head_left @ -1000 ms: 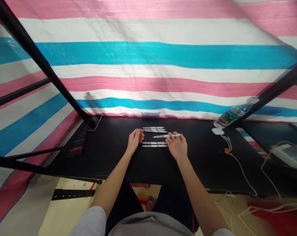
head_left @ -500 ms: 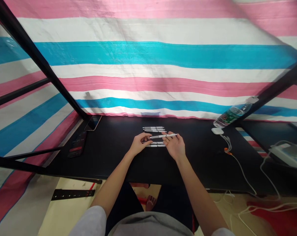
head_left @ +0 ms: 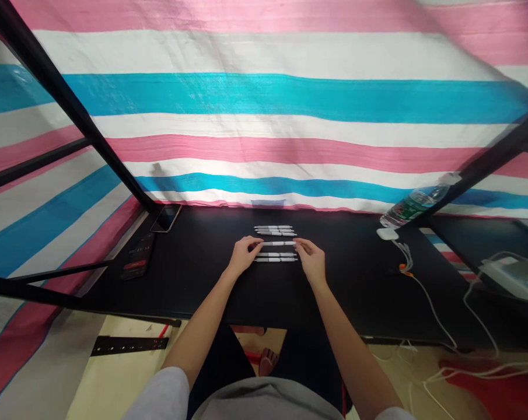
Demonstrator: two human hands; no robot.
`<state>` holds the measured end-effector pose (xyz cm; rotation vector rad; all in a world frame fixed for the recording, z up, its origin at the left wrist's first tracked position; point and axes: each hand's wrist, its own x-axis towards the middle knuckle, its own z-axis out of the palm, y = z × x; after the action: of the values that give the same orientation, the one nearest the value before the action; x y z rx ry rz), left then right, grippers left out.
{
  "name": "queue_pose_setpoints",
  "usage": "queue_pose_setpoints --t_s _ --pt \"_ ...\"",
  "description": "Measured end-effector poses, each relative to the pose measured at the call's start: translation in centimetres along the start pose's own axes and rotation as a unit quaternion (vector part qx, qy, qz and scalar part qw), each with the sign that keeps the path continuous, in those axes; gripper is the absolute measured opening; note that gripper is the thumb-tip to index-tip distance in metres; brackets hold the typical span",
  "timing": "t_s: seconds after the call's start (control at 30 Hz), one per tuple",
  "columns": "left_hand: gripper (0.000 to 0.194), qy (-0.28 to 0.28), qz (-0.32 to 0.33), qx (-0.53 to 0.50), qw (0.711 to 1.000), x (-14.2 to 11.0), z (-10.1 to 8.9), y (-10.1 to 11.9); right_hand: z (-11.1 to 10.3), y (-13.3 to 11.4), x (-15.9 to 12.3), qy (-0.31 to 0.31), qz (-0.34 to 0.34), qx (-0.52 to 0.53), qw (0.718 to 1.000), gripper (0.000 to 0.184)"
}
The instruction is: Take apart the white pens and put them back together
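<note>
The left hand (head_left: 242, 255) grips one end of the middle pen (head_left: 279, 243). This pen lies crosswise between the upper pens (head_left: 274, 230) and the lower pens (head_left: 276, 257), above the black table (head_left: 193, 262). The right hand (head_left: 311, 260) pinches its opposite end.

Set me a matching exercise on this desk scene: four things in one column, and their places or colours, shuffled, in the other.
Things
1. Middle pen
2. Bottle
3. Phone with red on its screen
4. Hanging sheet

Places or colours
A. Pink, white and blue stripes
B. On the black desk, well to the left of the left hand
C. Held near its ends by the left hand and right hand
D. Clear with a green label, beyond a small white block

Right pairs: 1-C, 2-D, 3-B, 4-A
</note>
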<state>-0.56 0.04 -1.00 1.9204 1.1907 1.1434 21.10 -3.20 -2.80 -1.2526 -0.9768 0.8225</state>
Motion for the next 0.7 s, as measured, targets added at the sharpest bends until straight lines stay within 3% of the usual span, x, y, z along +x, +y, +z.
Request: queue_pose_setpoints --t_s 0.27,0.5,0.6,0.7 --pt "0.013 -0.007 -0.013 0.069 0.998 0.1 0.1 -0.8 0.1 0.1 -0.3 -0.028 -0.111 -0.133 0.985 0.014" --pt "0.017 -0.010 -0.008 0.050 0.999 0.1 0.0 -0.8 0.2 0.1 -0.4 -0.058 -0.135 -0.190 0.971 0.019" --pt "0.020 0.019 -0.018 0.076 0.997 0.6 -1.4 -1.5 0.4 0.1 -0.5 -0.063 -0.147 -0.201 0.967 0.021" --pt "0.021 0.107 -0.030 0.214 0.970 1.4 -4.6 -2.9 0.5 0.0 -0.6 -0.063 -0.163 -0.205 0.963 0.022"
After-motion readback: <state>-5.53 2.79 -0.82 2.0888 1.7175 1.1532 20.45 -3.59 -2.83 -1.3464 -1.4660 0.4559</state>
